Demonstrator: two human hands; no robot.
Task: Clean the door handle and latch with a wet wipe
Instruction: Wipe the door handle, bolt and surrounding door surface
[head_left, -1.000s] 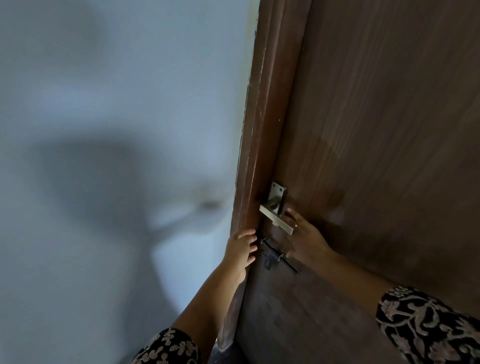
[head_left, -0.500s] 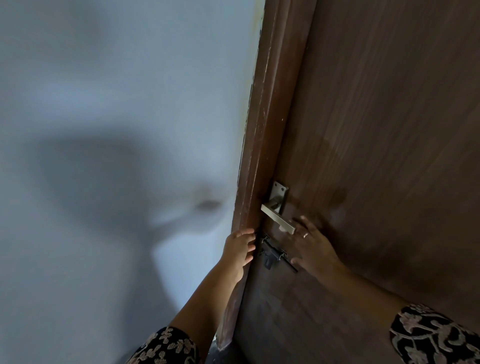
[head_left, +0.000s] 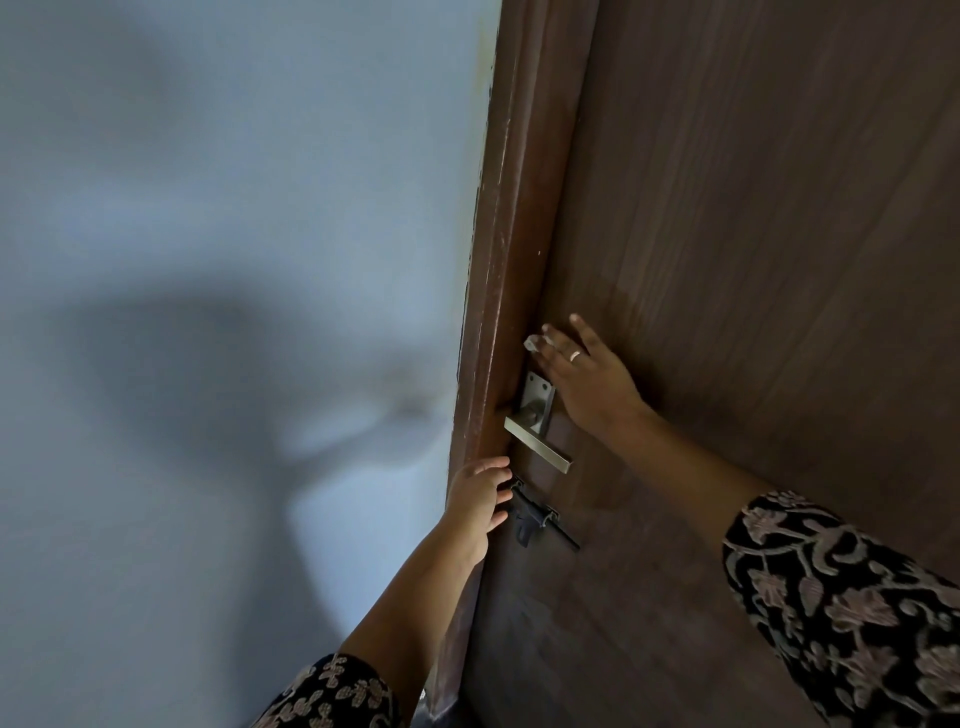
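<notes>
A silver lever door handle (head_left: 537, 446) on its metal backplate sits on the brown wooden door (head_left: 753, 208). Below it is a dark sliding latch (head_left: 540, 519). My right hand (head_left: 582, 374) lies flat on the door just above the handle plate, fingers spread, pressing a small white wet wipe (head_left: 535, 344) under the fingertips. A ring shows on one finger. My left hand (head_left: 480, 499) grips the door's edge beside the latch, its fingers curled around the edge.
The brown door frame (head_left: 504, 260) runs up beside the door's edge. A pale blue wall (head_left: 208, 260) with a large soft shadow fills the left. Patterned dark sleeves cover both forearms low in the view.
My right hand has moved up from below the handle lever, near the latch, to the door surface above the handle plate. The wipe now shows at its fingertips. My left hand stays.
</notes>
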